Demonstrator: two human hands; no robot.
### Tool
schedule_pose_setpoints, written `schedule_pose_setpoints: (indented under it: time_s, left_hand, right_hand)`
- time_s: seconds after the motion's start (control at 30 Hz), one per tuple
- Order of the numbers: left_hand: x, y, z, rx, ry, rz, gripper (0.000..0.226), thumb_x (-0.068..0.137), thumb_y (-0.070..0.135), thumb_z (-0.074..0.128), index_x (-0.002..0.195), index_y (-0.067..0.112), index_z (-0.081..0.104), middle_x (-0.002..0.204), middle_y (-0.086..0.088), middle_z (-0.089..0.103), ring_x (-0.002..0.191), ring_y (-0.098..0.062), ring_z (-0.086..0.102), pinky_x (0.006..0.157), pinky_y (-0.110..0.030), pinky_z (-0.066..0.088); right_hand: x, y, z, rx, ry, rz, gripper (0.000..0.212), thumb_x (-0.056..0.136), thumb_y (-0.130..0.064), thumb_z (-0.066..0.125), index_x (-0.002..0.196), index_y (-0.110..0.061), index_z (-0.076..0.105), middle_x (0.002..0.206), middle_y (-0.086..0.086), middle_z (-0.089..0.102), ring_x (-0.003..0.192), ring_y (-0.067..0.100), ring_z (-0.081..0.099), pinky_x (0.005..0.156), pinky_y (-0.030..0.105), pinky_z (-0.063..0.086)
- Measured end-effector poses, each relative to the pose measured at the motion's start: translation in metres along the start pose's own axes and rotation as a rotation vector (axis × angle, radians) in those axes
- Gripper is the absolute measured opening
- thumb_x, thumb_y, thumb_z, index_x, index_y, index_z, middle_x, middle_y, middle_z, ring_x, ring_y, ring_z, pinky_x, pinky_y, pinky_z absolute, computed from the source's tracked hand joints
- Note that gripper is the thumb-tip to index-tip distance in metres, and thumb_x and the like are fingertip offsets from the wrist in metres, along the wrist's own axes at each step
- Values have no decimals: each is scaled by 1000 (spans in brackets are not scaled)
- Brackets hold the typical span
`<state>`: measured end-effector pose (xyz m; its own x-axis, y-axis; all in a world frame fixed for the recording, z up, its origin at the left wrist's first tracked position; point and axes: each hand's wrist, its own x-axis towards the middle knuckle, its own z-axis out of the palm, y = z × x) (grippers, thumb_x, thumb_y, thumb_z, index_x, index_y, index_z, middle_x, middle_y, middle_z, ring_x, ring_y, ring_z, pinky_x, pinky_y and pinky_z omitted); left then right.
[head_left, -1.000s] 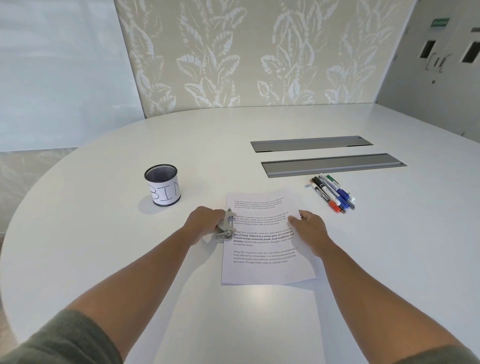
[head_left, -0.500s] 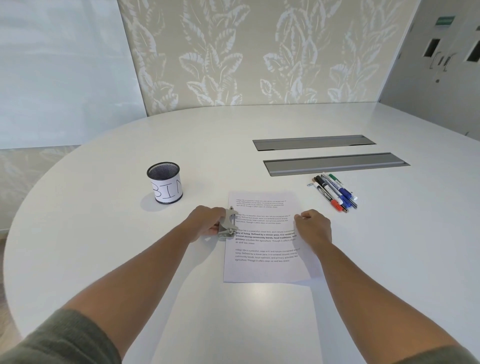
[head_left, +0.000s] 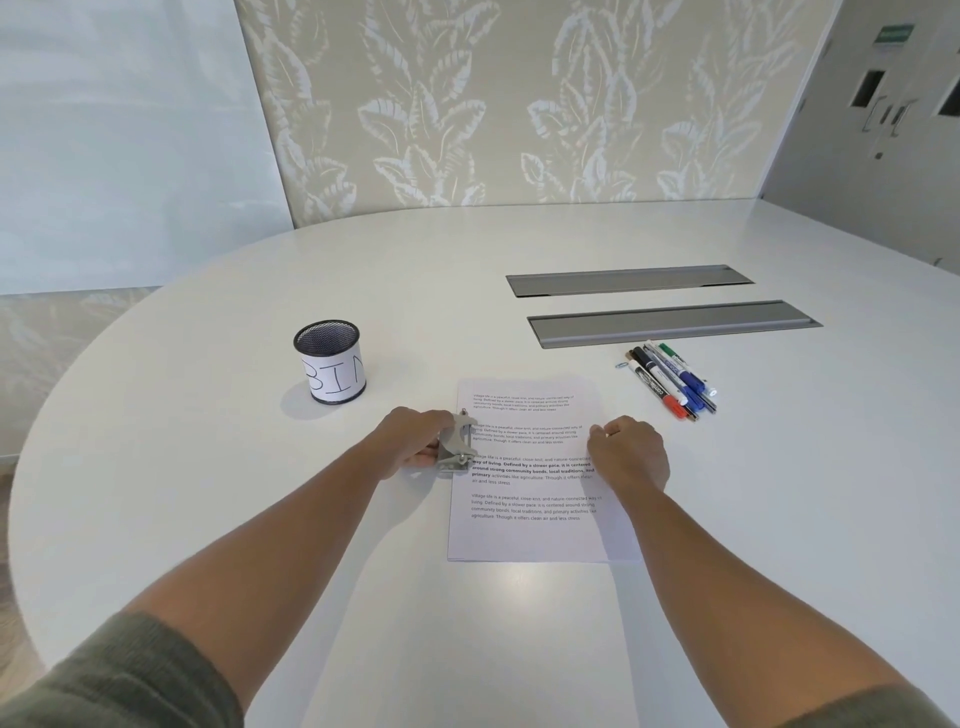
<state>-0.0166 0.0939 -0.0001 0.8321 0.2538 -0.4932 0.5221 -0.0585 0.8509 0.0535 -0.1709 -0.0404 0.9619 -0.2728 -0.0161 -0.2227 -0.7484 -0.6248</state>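
**White surface (head_left: 208, 467): hole punch (head_left: 457, 451) on printed sheet (head_left: 530, 530)**

At the sheet's left edge the left hand (head_left: 410, 441) grips the punch. The right hand (head_left: 631, 452), fingers curled, holds the right edge. Punching looks imminent, and it calls for a firm, square squeeze.

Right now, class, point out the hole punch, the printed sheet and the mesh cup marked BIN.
hole punch (head_left: 455, 451), head view, grey metal body.
printed sheet (head_left: 524, 540), head view, lower margin.
mesh cup (head_left: 335, 382), head view, white label.
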Motion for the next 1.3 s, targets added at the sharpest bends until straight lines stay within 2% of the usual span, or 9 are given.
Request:
schedule_pose_setpoints:
  time_s: [0.13, 0.23, 0.37, 0.5, 0.6, 0.8, 1.0, 1.17, 1.3]
  left_hand:
    - [11, -6, 0, 30, 50, 14, 39, 71, 15, 66, 105, -3, 73, 93, -16, 78, 81, -24, 76, 85, -35, 61]
    - [17, -11, 0, 51, 113, 30, 38, 72, 24, 77, 100, 0, 74, 92, -13, 77, 82, -22, 74, 93, -39, 57]
    - [17, -9, -1, 16, 94, -4, 28, 74, 17, 80, 97, 2, 72, 95, -14, 78, 85, -21, 77, 83, -34, 61]
    - [13, -6, 0, -16, 73, -32, 25, 78, 11, 79, 99, 1, 70, 87, -12, 79, 75, -18, 77, 58, -24, 60]
    - [13, -5, 1, 40, 82, -57, 24, 80, 17, 81, 96, 5, 70, 78, -6, 78, 64, -11, 75, 52, -21, 56]
    - [19, -2, 1, 133, 87, -74, 26, 82, 18, 79, 101, 4, 70, 97, -9, 76, 73, -14, 72, 55, -22, 56]
    - [22, 1, -1, 203, 104, -83, 22, 82, 13, 78, 100, 3, 69, 95, -11, 72, 76, -17, 68, 64, -24, 61]
    - [23, 2, -2, 217, 89, -93, 23, 82, 20, 80, 97, 7, 68, 94, -7, 74, 77, -14, 70, 64, -24, 58]
    - [23, 4, -1, 248, 80, -101, 22, 84, 21, 79, 96, 7, 66, 91, -7, 73, 76, -14, 69, 70, -25, 59]
  right_hand:
    - [-7, 0, 7, -98, 65, -126, 39, 90, -41, 55, 118, -16, 65, 122, 5, 55, 119, 26, 45, 92, 42, 45]
    - [-12, 2, 15, -179, 66, -320, 40, 91, -46, 54, 118, -19, 64, 127, -1, 54, 122, 23, 41, 96, 41, 39]
    - [-17, 0, 28, -231, 36, -491, 44, 92, -48, 52, 123, -18, 63, 139, -3, 51, 135, 18, 33, 109, 39, 30]
    - [-18, -4, 36, -253, -40, -568, 48, 94, -50, 48, 129, -19, 59, 152, -1, 41, 147, 19, 18, 119, 40, 16]
    - [-15, -5, 39, -252, -95, -575, 52, 94, -53, 45, 134, -21, 56, 157, -2, 34, 150, 17, 12, 121, 38, 13]
    - [-20, 4, 47, -208, -129, -567, 46, 94, -52, 46, 127, -21, 59, 154, 2, 39, 146, 18, 24, 121, 36, 11]
    - [-21, 7, 49, -185, -121, -569, 44, 94, -50, 46, 125, -21, 59, 154, 2, 40, 146, 18, 24, 122, 36, 10]
    - [-22, 8, 50, -183, -106, -571, 44, 94, -49, 47, 126, -21, 59, 154, 2, 40, 146, 19, 24, 122, 37, 9]
    - [-22, 8, 50, -183, -104, -579, 44, 95, -49, 47, 127, -21, 59, 154, 2, 39, 146, 19, 25, 122, 37, 9]
